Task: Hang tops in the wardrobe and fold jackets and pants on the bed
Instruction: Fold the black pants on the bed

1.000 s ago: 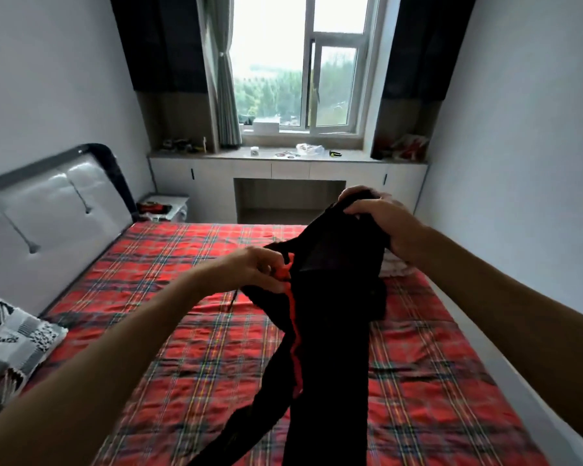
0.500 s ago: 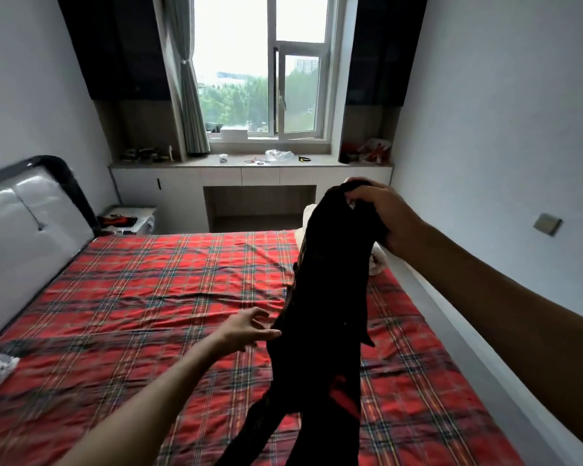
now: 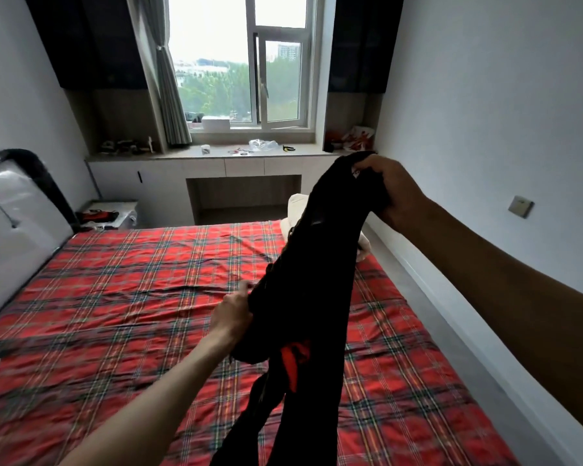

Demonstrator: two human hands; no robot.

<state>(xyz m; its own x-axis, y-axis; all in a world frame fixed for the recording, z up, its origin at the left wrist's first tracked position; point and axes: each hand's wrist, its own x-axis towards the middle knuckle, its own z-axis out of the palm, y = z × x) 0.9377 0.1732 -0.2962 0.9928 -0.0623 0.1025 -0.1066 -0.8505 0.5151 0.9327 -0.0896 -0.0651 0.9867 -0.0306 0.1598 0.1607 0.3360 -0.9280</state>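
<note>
Noted: black garment (image 3: pixel 317 280) hanging over the right half of the bed (image 3: pixel 115 297), gripped at its top by the right hand (image 3: pixel 394 193) with fingers (image 3: pixel 372 169) curled, pinched mid-length by the left hand (image 3: pixel 233 314). Likely to twist or slip, judging by bunched cloth and trailing ends. Cramped by the right wall (image 3: pixel 485 112) and the white bundle (image 3: pixel 295 208) at the far edge. Open bedspread to the left.

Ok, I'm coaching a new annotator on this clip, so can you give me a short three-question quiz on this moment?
1. True or false: the black garment lies flat on the bed.
2. Which hand grips the garment's upper end? A) left hand B) right hand C) neither.
3. What colour trim shows in the garment's folds near the left hand?
Key: 1 false; 2 B; 3 red.
</note>
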